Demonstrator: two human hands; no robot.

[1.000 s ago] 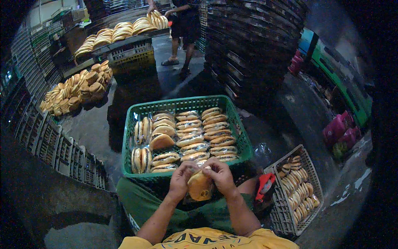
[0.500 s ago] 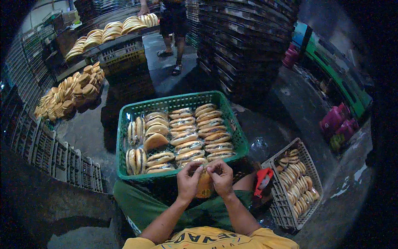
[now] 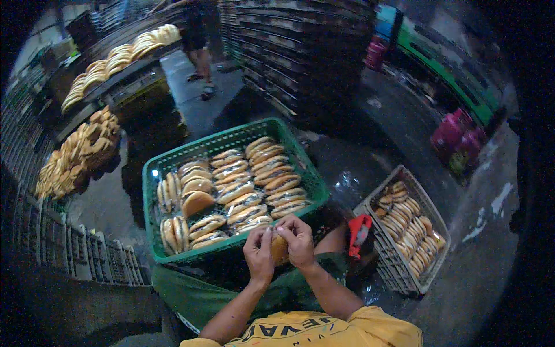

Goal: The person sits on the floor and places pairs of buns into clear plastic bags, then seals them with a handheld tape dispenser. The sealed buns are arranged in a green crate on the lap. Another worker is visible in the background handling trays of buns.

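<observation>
In the head view, the dim work area is forming the background: a stack of dark trays [image 3: 300, 63] is rising at the far side, and a co-worker [image 3: 199, 61] is standing beside a worktop [image 3: 130, 69] that is carrying rows of pale bread [image 3: 121, 58]. To your left, a heap of loose rounds [image 3: 78, 153] is lying low down.

Directly ahead of you, a green crate [image 3: 191, 151] is holding packed buns [image 3: 279, 184] in several columns. Most are standing on edge, showing dark filling, and clear film is catching the light.

Progress: judging by that shine, the packed buns are already sitting in wrappers and filling most of the green crate. The bun [image 3: 280, 253] in your hands is not yet lying among them. More filled buns [image 3: 407, 228] are waiting in a grey crate [image 3: 387, 263] to your right; whether film is covering them is too small to tell.

Your left hand [image 3: 259, 253] and right hand [image 3: 295, 240] are holding the bun above your lap, just on your side of the near rim. Thumbs and fingers are pinching its upper end, apparently at the wrapper. The visible part is looking golden-brown and smooth; your hands are hiding the rest.
</observation>
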